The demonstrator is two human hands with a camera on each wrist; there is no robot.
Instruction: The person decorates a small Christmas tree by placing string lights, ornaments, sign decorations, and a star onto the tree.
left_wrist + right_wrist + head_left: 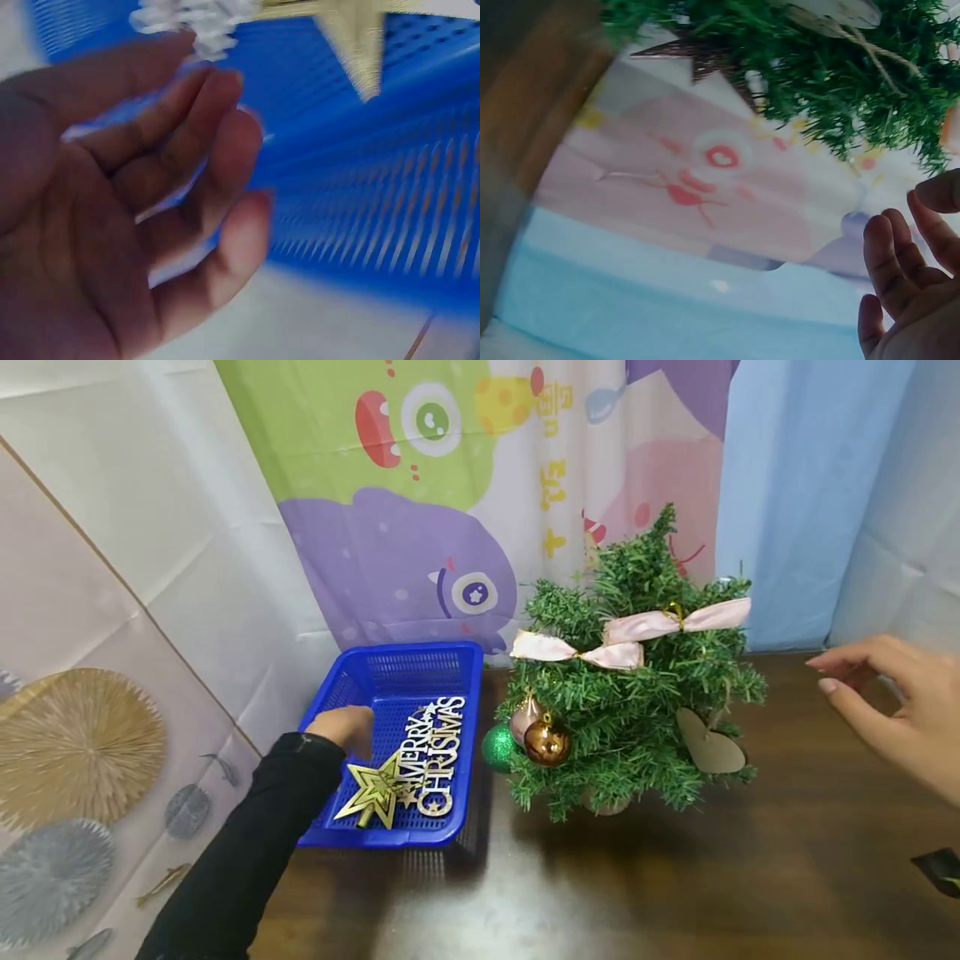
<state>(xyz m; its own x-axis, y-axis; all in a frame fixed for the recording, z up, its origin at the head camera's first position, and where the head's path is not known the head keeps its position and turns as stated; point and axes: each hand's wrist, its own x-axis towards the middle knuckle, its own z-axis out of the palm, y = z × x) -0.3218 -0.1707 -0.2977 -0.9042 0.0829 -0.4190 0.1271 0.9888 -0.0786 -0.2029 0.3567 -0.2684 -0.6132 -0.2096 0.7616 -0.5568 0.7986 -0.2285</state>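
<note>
My left hand (347, 727) reaches down into the blue basket (471, 760), its fingers loosely bent. Inside the basket lie a gold star topper (377, 791) and a white "MERRY CHRISTMAS" sign (435, 752). In the left wrist view, the left hand (172, 187) has thumb and fingers apart, with a blurred white shape (199, 22) right beyond the thumb tip. To the right of the small Christmas tree (622, 718), my right hand (900, 702) hovers with relaxed fingers and holds nothing. The right wrist view has this hand (911, 292) below the tree's branches (832, 97).
The tree carries pink bows (678, 622), a green bauble (498, 748), a brown bauble (547, 742) and a heart tag (708, 745). A brown star (697, 60) hangs on its far side. Behind the wooden table (600, 893) hangs a cartoon curtain (420, 560).
</note>
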